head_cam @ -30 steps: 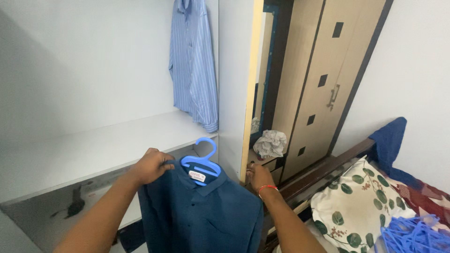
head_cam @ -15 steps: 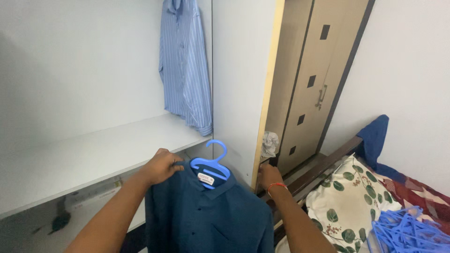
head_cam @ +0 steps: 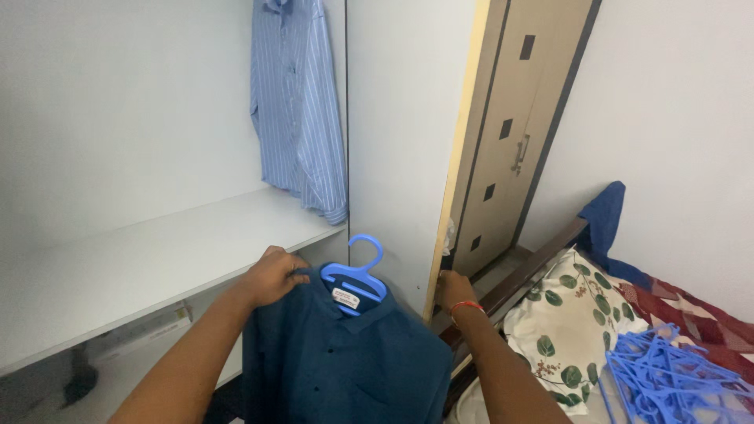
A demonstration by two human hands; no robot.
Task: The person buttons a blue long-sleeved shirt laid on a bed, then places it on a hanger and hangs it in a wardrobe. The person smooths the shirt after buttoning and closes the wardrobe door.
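Below the white wardrobe shelf [head_cam: 157, 251], the left hand [head_cam: 271, 276] clamps its fingers on one dark blue shirt [head_cam: 345, 361] hung on one blue hanger [head_cam: 355, 273], just beside those fingers. Right hand [head_cam: 454, 289] grips the wardrobe door edge [head_cam: 455, 196]; one striped shirt [head_cam: 298, 110] hangs above, one leaf-print pillow [head_cam: 573, 322] and a pile of blue hangers [head_cam: 667, 377] lie right of it.

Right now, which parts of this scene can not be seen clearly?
- Head view: lower dark blue shirt, cut by the bottom edge.
- Striped shirt top and its hanger, cut by the top edge.
- Right hand fingers, behind the wardrobe door edge.
- Collar label, too small.
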